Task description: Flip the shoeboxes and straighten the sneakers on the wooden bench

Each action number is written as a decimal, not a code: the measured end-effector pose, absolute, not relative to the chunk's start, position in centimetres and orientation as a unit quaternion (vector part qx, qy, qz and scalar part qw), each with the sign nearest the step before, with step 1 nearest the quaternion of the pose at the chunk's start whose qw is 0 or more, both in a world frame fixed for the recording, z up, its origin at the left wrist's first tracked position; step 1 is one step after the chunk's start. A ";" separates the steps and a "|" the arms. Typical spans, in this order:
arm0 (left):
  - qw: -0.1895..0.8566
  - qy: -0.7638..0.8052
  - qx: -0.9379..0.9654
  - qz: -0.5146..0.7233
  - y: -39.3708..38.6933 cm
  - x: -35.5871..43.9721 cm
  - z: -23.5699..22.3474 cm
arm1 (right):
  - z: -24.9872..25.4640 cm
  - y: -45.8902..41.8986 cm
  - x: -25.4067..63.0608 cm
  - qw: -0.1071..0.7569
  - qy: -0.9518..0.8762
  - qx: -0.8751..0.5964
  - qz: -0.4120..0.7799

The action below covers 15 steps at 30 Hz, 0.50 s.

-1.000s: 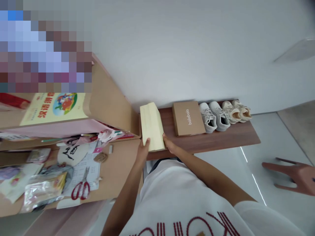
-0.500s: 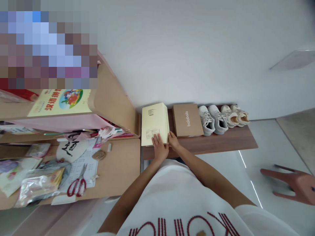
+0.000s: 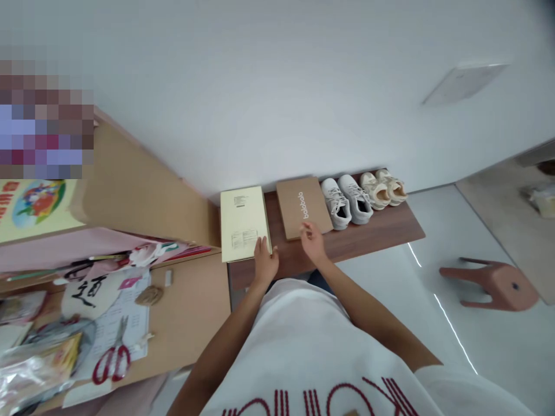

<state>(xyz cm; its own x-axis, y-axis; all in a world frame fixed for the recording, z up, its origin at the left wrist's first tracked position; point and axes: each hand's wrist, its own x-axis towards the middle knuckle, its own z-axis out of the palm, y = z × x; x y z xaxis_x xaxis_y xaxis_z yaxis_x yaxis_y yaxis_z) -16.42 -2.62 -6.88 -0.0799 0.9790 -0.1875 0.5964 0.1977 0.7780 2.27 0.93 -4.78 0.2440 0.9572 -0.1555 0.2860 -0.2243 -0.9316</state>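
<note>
A cream shoebox (image 3: 249,216) with small printed labels lies at the left end of a dark wooden board (image 3: 364,239). My left hand (image 3: 266,263) rests at its near right corner, fingers stretched out and thumb apart, holding nothing. Beside it to the right is a brown shoebox (image 3: 290,202) marked "balabala". My right hand (image 3: 313,241) is over the near edge of this brown box, its fingers loosely bent and apart, with nothing visible in them. Whether its fingertips touch the lid I cannot tell.
Right of the boxes stand white-grey sneakers (image 3: 356,199) and cream shoes (image 3: 381,190), against the wall. A desk (image 3: 186,312) at left bears red-handled scissors (image 3: 111,363), papers and plastic bags. A reddish-brown stool (image 3: 498,284) is on the floor at right.
My right hand has left the cream box's edge and moved right to the brown box. My left hand has slid toward the cream box's corner. The camera view has shifted right.
</note>
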 end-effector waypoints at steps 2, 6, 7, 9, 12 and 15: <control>0.401 0.667 0.558 0.288 -1.0 -14.4 -7.2 | -4.6 2.5 6.2 0.355 -0.493 -0.737 0.296; 0.522 0.681 0.414 0.304 3.0 -10.1 -8.7 | -5.5 5.2 10.4 0.226 -0.490 -0.793 0.284; 0.548 0.691 0.359 0.306 3.8 -9.3 -9.1 | -5.9 5.4 10.8 0.203 -0.496 -0.785 0.312; 0.587 0.696 0.265 0.317 4.4 -8.5 -9.7 | -6.8 5.1 11.3 0.176 -0.511 -0.761 0.360; 0.615 0.660 0.241 0.357 3.5 -8.4 -9.6 | -7.6 3.6 12.2 0.178 -0.519 -0.737 0.395; 0.608 0.641 0.281 0.375 1.2 -8.9 -8.2 | -7.8 2.3 13.4 0.187 -0.500 -0.727 0.432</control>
<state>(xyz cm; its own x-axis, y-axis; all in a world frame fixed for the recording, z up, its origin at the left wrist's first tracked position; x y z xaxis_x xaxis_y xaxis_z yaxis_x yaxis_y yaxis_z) -8.89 1.24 -8.19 -0.1028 0.8160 -0.5688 -0.0947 0.5612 0.8222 13.38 2.32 -7.79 0.1268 0.8887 -0.4407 0.5658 -0.4297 -0.7037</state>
